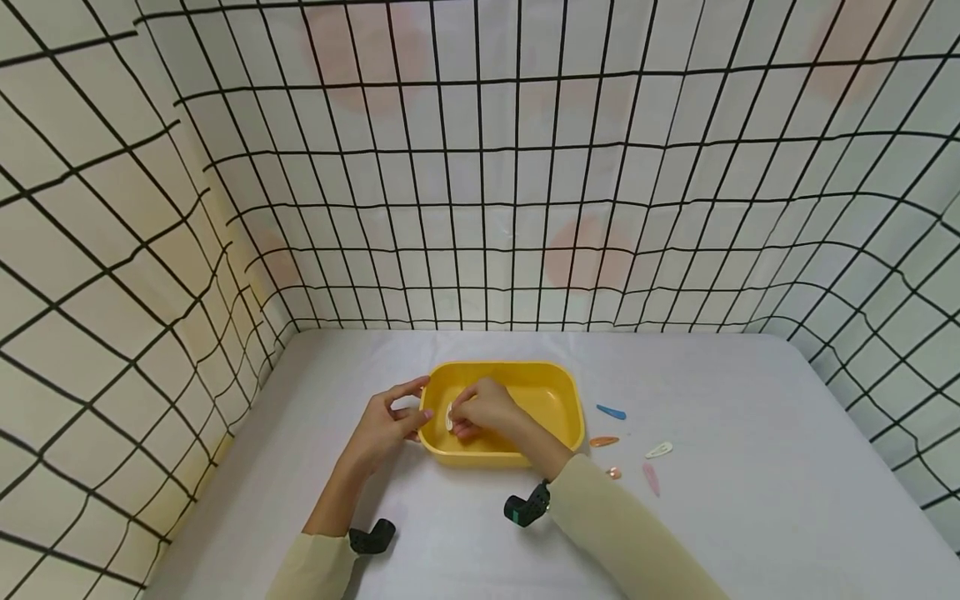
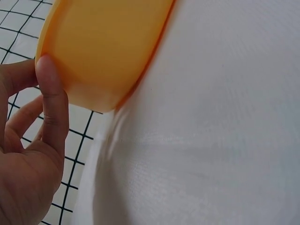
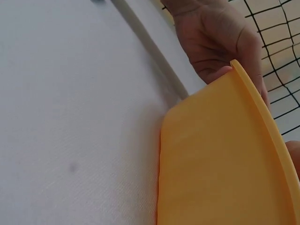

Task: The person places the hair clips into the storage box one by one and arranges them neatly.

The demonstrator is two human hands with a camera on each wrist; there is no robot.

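Note:
A yellow tray (image 1: 510,457) with rounded corners sits on the white table. My left hand (image 1: 386,425) pinches its left rim, thumb over the edge and fingers outside; the left wrist view shows the thumb (image 2: 49,77) against the yellow wall. Reaching inside the tray, my right hand (image 1: 483,410) has its fingers curled around one end of a white snap hair clip (image 1: 449,417) near the left wall. In the right wrist view the tray wall (image 3: 211,150) hides most of that hand, and the clip is out of sight.
Right of the tray lie a blue hair clip (image 1: 611,412), an orange one (image 1: 603,442), another white one (image 1: 659,450), a pink one (image 1: 651,479) and a small copper-coloured piece (image 1: 613,473). Black wire grid (image 1: 480,250) stands behind the table and along its sides.

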